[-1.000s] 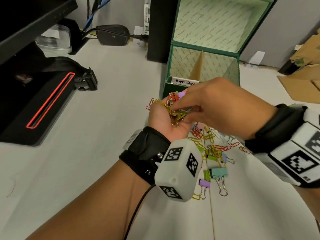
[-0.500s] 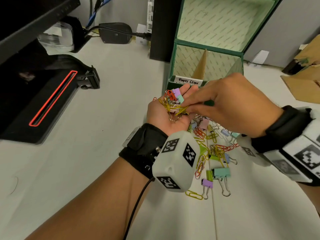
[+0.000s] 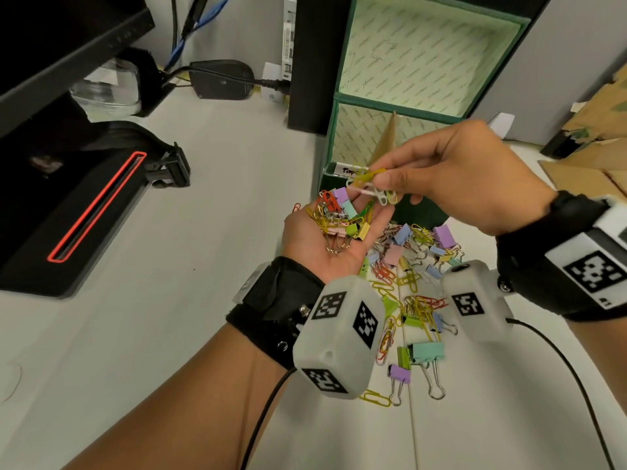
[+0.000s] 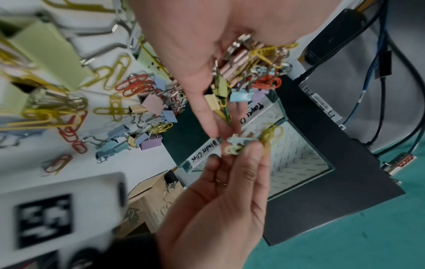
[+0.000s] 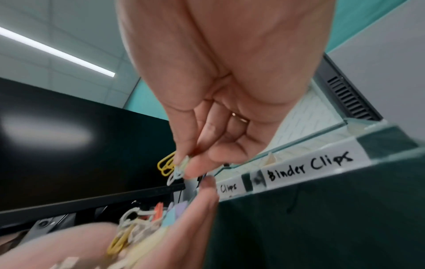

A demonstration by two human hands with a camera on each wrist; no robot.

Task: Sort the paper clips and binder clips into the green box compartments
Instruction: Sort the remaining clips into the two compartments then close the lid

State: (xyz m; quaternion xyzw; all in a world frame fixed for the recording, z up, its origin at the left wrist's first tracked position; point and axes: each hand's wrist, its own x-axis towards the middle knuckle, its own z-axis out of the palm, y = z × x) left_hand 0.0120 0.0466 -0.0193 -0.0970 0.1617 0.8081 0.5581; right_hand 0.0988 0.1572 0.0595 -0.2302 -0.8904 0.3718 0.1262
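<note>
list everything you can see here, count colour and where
green box: one, dark green, lid open, back of desk
labels: two, white, box front rim
loose clips: many, mixed colours, desk before box
held clips: a handful, mixed, in left palm
paper clips: a few, yellow and pale, in right fingertips
power adapter: one, black, rear desk
cardboard: brown, far right
left hand: palm up, cupping clips
right hand: pinches paper clips near box rim
</note>
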